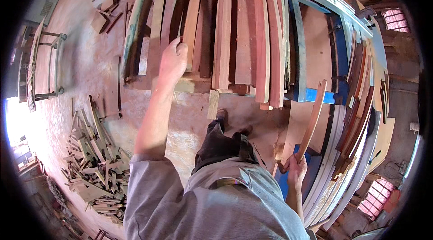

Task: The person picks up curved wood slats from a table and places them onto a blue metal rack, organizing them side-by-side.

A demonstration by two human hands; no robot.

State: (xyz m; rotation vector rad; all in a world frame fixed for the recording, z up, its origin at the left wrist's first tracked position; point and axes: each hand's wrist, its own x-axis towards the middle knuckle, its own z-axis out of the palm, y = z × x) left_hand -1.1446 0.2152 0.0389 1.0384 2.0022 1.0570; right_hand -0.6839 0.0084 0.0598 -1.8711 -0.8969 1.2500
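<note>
Several long wooden boards (223,37) lie side by side in a row in front of me, their near ends pointing toward my body. My left hand (174,59) reaches over the left part of this row, its fingers curled closed beside a light orange-brown board (192,23). Whatever those fingers hold, if anything, is hidden. Low on the right, my right hand (296,169) is wrapped round the lower end of a narrow, slightly curved wooden strip (314,116). The strip stands out upward from the fist, its far end near the blue frame.
A large heap of wood offcuts (97,163) covers the floor at left. A wheeled metal rack (47,64) stands beyond it. At right are a blue machine frame (318,96) and stacked reddish wood strips (361,105). A short block (213,104) juts out below the boards.
</note>
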